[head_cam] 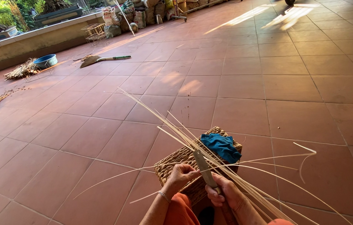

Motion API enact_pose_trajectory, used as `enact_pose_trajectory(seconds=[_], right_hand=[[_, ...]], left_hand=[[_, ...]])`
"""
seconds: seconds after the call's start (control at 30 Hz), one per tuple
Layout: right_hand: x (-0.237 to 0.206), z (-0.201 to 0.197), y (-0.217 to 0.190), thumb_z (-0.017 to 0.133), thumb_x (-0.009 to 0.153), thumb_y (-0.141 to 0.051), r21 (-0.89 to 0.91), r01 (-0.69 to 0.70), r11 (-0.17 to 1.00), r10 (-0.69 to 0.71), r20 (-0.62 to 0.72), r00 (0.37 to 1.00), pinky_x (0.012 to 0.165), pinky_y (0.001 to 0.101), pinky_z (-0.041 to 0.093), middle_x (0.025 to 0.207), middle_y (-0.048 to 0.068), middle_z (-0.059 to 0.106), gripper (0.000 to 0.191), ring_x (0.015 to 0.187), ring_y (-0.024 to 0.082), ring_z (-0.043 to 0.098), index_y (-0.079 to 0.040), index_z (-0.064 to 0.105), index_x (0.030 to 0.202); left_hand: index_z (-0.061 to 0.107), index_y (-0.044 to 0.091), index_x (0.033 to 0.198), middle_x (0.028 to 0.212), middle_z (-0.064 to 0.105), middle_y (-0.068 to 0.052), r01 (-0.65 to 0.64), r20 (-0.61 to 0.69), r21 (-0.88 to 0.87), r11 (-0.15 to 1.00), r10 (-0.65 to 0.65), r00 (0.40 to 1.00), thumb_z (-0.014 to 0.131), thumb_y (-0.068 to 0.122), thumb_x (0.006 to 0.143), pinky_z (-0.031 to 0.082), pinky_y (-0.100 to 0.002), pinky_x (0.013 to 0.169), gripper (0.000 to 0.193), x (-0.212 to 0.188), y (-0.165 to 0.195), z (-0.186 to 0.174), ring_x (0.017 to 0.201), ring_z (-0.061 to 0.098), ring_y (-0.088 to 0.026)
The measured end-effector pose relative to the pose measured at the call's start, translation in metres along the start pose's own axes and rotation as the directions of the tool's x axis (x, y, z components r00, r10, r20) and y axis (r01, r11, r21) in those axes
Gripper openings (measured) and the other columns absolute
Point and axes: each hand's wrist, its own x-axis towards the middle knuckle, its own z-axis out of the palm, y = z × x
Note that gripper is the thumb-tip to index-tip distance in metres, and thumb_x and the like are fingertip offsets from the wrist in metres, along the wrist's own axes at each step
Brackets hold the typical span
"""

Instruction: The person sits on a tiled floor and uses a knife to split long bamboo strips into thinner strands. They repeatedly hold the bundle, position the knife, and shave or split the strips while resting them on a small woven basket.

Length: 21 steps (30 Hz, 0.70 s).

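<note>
1. Counted: one knife (pixel 204 167), one woven basket (pixel 185 160), one blue cloth (pixel 222 146), two hands; thin pale strips (pixel 172 125) too many to count.
2. Left hand (pixel 180 175): fingers curled shut, pinching strips against basket's near edge.
3. Right hand (pixel 225 193): fingers wrapped tight round knife handle.
4. Knife blade: long axis running near-right to far-left, tip pointing far, lying across strips just right of left hand.
5. Strips: fanned from near right toward far left, over basket.
</note>
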Motion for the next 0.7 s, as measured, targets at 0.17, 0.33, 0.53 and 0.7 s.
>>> enact_pose_trajectory(seconds=[0.17, 0.33, 0.53, 0.7], right_hand=[[-0.002, 0.005, 0.011, 0.03, 0.108, -0.036, -0.037, -0.022, 0.999, 0.017, -0.147, 0.989, 0.036, 0.0244, 0.038, 0.056, 0.003, 0.048, 0.041, 0.039, 0.007, 0.038, -0.011, 0.05, 0.133], [0.004, -0.009, 0.002, 0.03, 0.111, -0.037, -0.024, 0.086, 0.996, -0.085, 0.021, 0.996, 0.035, 0.0264, 0.038, 0.059, 0.003, 0.05, 0.035, 0.039, 0.009, 0.038, -0.008, 0.043, 0.126], [0.009, -0.006, 0.003, 0.032, 0.108, -0.039, -0.054, 0.004, 0.999, -0.004, -0.009, 1.0, 0.032, 0.0261, 0.037, 0.057, 0.003, 0.05, 0.04, 0.037, 0.008, 0.038, -0.008, 0.048, 0.128], [0.012, 0.0, 0.014, 0.033, 0.108, -0.038, -0.027, -0.019, 0.999, 0.018, -0.031, 0.999, 0.033, 0.0261, 0.036, 0.058, 0.004, 0.051, 0.04, 0.036, 0.009, 0.036, -0.009, 0.044, 0.133]], left_hand=[[0.077, 0.001, 0.085, 0.067, 0.066, 0.0, 0.051, 0.039, -0.106, 0.993, -0.048, 0.998, 0.085, 0.024, 0.088, 0.044, -0.024, 0.049, 0.025, -0.002, 0.0, -0.001, 0.055, 0.053, -0.006], [0.077, 0.001, 0.088, 0.068, 0.068, -0.003, 0.046, 0.023, -0.162, 0.986, -0.042, 0.999, 0.081, 0.02, 0.09, 0.045, -0.025, 0.046, 0.018, -0.002, -0.004, -0.009, 0.053, 0.055, -0.008], [0.078, 0.001, 0.092, 0.075, 0.073, -0.003, -0.059, 0.052, -0.192, 0.98, 0.07, 0.996, 0.081, 0.018, 0.092, 0.055, -0.02, 0.056, 0.017, -0.002, -0.008, -0.009, 0.062, 0.064, -0.004], [0.076, 0.0, 0.086, 0.068, 0.069, -0.004, 0.107, 0.059, -0.194, 0.975, -0.098, 0.993, 0.083, 0.021, 0.089, 0.042, -0.023, 0.044, 0.022, -0.006, -0.005, -0.008, 0.051, 0.054, -0.007]])
